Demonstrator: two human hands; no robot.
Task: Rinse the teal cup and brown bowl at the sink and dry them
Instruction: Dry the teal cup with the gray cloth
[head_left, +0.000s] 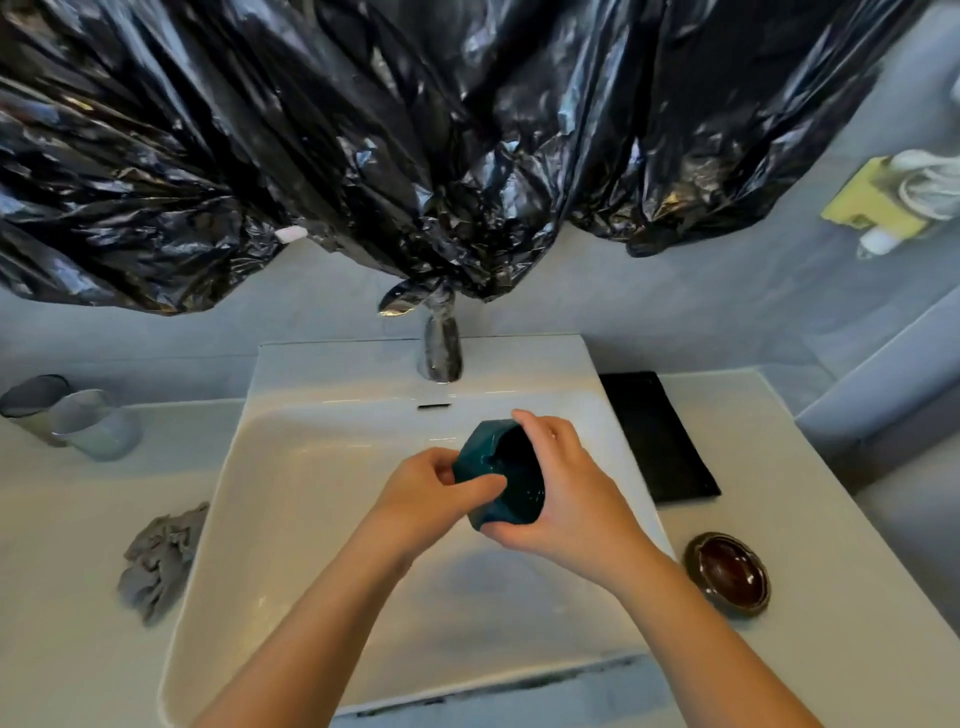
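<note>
The teal cup (493, 457) is held tilted over the white sink (291, 499), its mouth turned toward me. My right hand (566, 493) wraps around its right side and bottom. My left hand (436, 488) grips its left rim, with the thumb reaching into the cup. The cup's inside looks wet. The brown bowl (727, 574) stands upright on the counter to the right of the sink, apart from both hands. A chrome faucet (441, 348) rises behind the basin; I cannot tell whether water runs.
A crumpled grey cloth (158, 558) lies on the counter left of the sink. Two tumblers (93, 423) stand at the far left. A black mat (657, 434) lies right of the basin. Black plastic sheeting (415, 130) hangs over the wall above the faucet.
</note>
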